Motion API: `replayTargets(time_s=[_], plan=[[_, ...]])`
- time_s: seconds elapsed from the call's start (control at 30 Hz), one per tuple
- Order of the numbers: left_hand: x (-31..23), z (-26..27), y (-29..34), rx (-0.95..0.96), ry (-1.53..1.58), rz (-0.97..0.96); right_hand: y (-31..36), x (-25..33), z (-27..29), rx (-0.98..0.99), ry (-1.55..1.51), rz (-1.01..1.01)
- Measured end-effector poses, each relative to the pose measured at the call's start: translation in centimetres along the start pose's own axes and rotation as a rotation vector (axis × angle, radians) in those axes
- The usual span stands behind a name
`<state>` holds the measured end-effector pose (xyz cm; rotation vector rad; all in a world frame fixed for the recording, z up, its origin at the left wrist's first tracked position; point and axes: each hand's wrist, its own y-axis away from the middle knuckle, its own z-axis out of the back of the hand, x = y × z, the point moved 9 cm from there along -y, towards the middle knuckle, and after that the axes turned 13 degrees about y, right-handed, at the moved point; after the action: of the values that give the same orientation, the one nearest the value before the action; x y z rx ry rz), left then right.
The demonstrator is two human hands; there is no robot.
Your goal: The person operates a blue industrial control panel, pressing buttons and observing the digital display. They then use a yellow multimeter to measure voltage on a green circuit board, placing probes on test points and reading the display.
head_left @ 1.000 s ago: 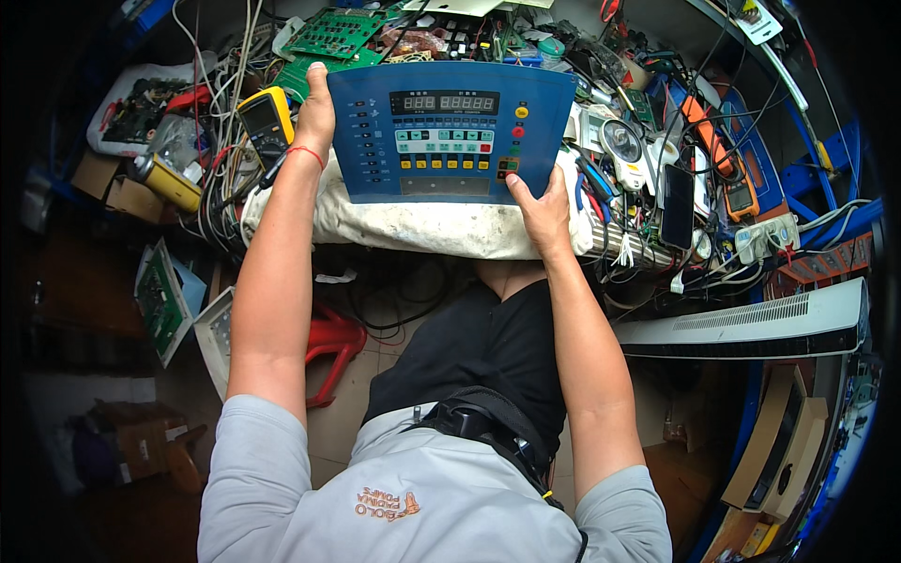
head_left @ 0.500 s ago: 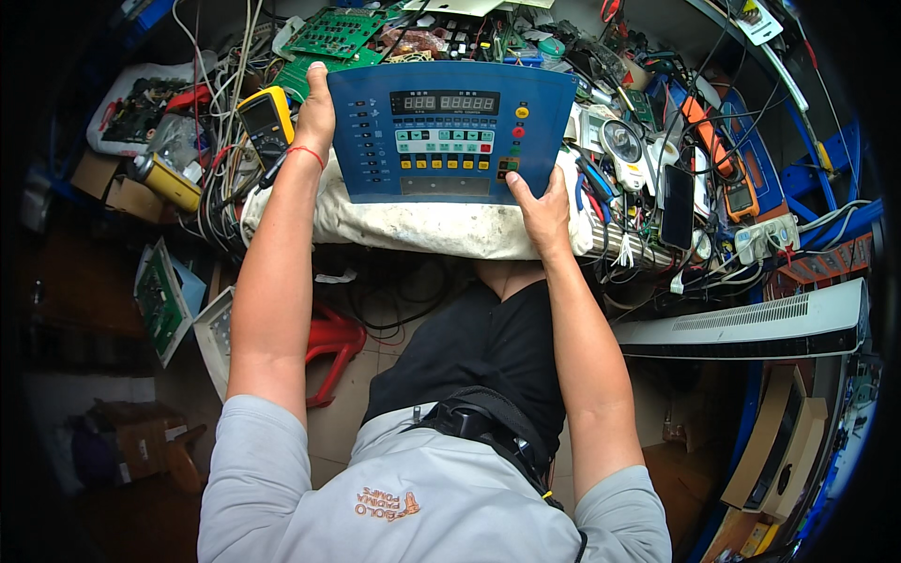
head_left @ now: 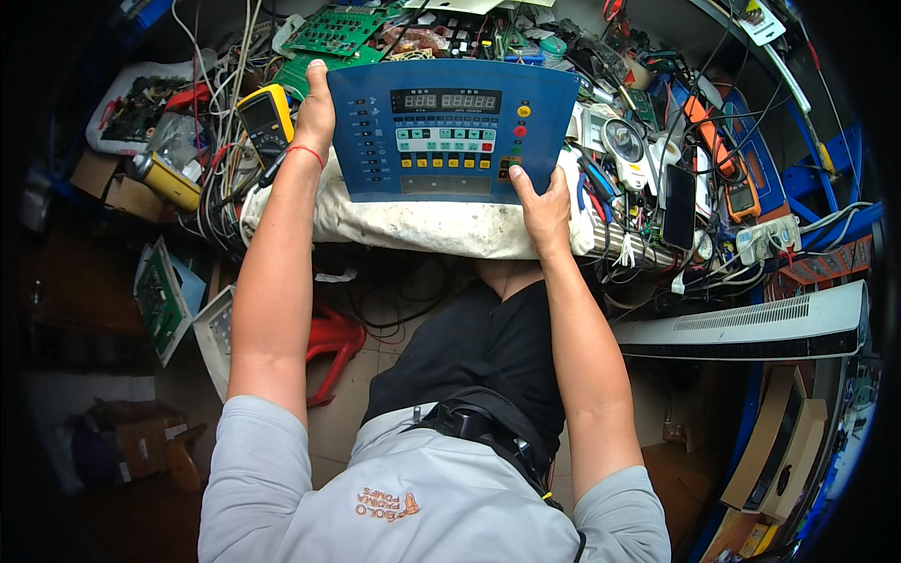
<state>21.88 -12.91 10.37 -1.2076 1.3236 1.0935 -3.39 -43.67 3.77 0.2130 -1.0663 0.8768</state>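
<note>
A blue control panel with two digital display windows and rows of coloured buttons is held up over the front of the bench, its face toward me. My left hand grips its left edge, thumb along the upper corner and the other fingers out of sight behind. Around the lower right edge closes my right hand, its thumb pressed on the face close to the bottom buttons. Under the panel's lower edge spreads a stained white cloth on the bench front.
Left of the panel stand a yellow multimeter and hanging cables. Green circuit boards lie behind it. At right are a dark phone, an orange multimeter and a power strip. A red stool stands below the bench.
The panel's right side has shifted very slightly to the right along with my right hand. My left hand keeps its place and both grips are the same.
</note>
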Motion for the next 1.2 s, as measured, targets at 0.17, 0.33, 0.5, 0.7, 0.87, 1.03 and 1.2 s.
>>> replayTargets(time_s=[0.17, 0.33, 0.5, 0.7, 0.87, 1.03, 1.2], plan=[[-0.5, -0.4, 0.6, 0.017, 0.015, 0.0, 0.0, -0.1, -0.1, 0.012, -0.002, 0.001], [-0.8, -0.6, 1.0, 0.019, 0.015, -0.007, 0.0, -0.1, -0.1, -0.013, -0.006, 0.015], [-0.9, -0.5, 1.2, 0.01, 0.007, -0.001, -0.1, -0.4, -0.3, -0.003, -0.007, 0.01], [-0.9, -0.6, 1.2, 0.023, 0.001, 0.008, -0.1, -0.4, -0.3, -0.005, 0.0, 0.006], [-0.8, -0.5, 1.1, 0.009, 0.009, 0.001, 0.0, -0.3, -0.2, -0.007, 0.007, -0.005], [-0.6, -0.5, 0.8, 0.006, 0.011, 0.0, 0.0, -0.4, -0.2, -0.007, 0.017, -0.015], [-0.4, -0.4, 0.6, 0.004, 0.011, 0.005, -0.1, -0.3, -0.2, -0.013, 0.013, 0.002]])
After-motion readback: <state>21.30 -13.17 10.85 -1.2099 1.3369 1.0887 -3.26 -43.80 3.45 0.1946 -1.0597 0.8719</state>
